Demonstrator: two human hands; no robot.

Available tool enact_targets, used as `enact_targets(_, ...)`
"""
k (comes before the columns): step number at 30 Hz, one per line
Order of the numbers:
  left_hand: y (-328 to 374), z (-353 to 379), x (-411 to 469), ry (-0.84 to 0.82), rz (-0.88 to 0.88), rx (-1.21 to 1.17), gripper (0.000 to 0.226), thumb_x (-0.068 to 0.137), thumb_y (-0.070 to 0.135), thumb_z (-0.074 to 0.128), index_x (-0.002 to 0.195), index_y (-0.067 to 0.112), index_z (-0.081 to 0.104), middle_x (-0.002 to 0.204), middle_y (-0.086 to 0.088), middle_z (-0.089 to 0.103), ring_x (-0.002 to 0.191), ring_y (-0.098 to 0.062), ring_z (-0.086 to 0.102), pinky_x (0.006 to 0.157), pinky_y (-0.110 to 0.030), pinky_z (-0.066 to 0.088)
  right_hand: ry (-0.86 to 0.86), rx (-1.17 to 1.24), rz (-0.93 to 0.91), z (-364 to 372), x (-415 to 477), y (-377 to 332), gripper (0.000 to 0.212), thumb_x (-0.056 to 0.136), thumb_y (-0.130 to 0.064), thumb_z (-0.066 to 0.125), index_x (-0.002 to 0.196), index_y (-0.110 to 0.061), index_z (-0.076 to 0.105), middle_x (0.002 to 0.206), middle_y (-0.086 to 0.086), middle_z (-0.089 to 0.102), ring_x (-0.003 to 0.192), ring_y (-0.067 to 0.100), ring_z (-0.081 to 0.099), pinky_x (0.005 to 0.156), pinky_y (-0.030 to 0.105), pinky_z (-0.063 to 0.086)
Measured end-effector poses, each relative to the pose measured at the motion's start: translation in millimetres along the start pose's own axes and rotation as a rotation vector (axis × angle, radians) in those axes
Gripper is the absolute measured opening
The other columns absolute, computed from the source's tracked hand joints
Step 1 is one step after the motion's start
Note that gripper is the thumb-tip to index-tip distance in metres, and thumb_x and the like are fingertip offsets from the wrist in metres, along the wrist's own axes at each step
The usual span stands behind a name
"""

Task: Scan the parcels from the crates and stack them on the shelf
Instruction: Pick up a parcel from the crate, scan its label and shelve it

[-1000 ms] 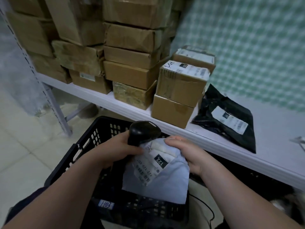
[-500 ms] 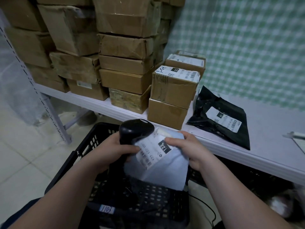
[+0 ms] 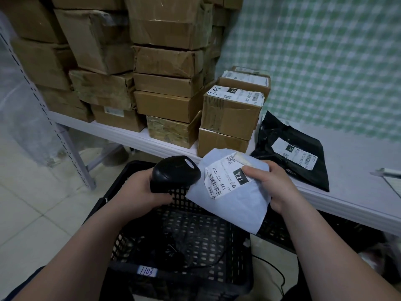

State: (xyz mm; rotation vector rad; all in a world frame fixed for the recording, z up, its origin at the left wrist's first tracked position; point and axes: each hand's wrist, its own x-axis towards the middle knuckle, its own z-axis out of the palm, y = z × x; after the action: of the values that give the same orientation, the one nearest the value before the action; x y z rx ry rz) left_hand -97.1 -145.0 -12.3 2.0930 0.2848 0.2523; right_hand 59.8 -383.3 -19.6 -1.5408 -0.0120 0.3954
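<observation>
My right hand [image 3: 269,187] grips a pale blue soft parcel [image 3: 234,205] by its right edge, thumb on the white label marked 122. The parcel hangs tilted above the black plastic crate [image 3: 121,187]. My left hand [image 3: 141,190] holds a black barcode scanner [image 3: 175,174] just left of the label, its head turned toward the parcel. The white shelf [image 3: 358,161] runs behind, level with the parcel's top.
Brown cardboard boxes [image 3: 169,61] are stacked high on the shelf's left and middle. A labelled box [image 3: 232,111] tops a short stack beside a black bag parcel [image 3: 290,148]. Bare shelf lies to the right. A dark bag [image 3: 167,248] lies in the crate, which carries a tag reading 1103.
My right hand has lifted the blue parcel higher and turned its label up toward me. The scanner has drawn slightly away to the left of the label.
</observation>
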Motion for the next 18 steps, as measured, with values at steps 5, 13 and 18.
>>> enact_targets(5,-3,-4,0,-0.064,0.036,0.169,0.036,0.067,-0.005,0.074,0.079,0.028,0.067,0.075,0.004,0.071,0.068,-0.008,0.066,0.059,-0.016,0.048,0.000,-0.037,-0.040,-1,0,2,0.037,0.074,-0.010,0.080,0.105,-0.013,0.059,0.098,0.007,0.070,0.078,0.021,0.068,0.065,0.033,0.054)
enact_targets(13,-7,-6,5,-0.118,0.057,0.248,0.037,0.065,-0.007,0.074,0.069,0.027,0.061,0.067,0.022,0.065,0.065,0.005,0.061,0.058,-0.009,0.043,-0.008,-0.047,-0.034,1,9,4,0.038,0.072,-0.011,0.082,0.102,-0.016,0.059,0.104,0.011,0.069,0.087,0.029,0.070,0.075,0.041,0.058)
enact_targets(18,-11,-8,10,-0.129,0.068,0.312,0.025,0.063,-0.005,0.074,0.071,0.016,0.063,0.070,0.003,0.065,0.073,-0.003,0.062,0.058,-0.012,0.042,-0.009,-0.054,-0.026,2,15,5,0.043,0.071,-0.011,0.082,0.108,-0.014,0.058,0.104,0.012,0.070,0.086,0.030,0.070,0.075,0.042,0.058)
